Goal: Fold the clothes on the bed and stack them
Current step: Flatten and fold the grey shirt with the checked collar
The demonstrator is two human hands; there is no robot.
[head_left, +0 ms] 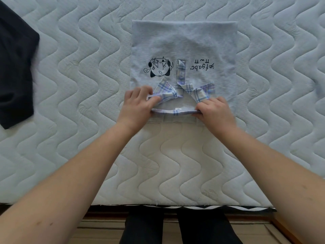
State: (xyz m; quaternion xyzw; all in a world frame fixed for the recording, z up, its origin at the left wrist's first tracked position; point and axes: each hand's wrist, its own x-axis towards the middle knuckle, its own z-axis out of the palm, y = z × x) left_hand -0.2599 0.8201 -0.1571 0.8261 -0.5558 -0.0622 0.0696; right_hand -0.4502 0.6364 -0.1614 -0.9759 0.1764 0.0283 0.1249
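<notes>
- Where the two hands meet, just above the centre of the frame, lies a folded pale blue shirt, flat on the quilted mattress as a neat rectangle with its collar end nearest the viewer.
- Its plaid collar (blue and lilac checks on white) spreads open to both sides, and a matching plaid placket runs up from it toward the middle of the shirt.
- Left of the placket is a black cartoon print; right of it is a line of black lettering, both upside down from this viewpoint.
- The left hand has its fingers curled round the left end of the collar, pinching the fabric at the neck opening.
- The right hand grips the right end of the collar the same way, fingers bent over the plaid edge, so the collar band is stretched between the two hands.
- Both bare forearms reach in from the lower corners of the frame.
- At the left edge, upper half, a dark garment lies on the mattress, well apart from the shirt.
- Along the bottom, past the mattress edge, two dark trouser legs stand over a brown floor.
</notes>
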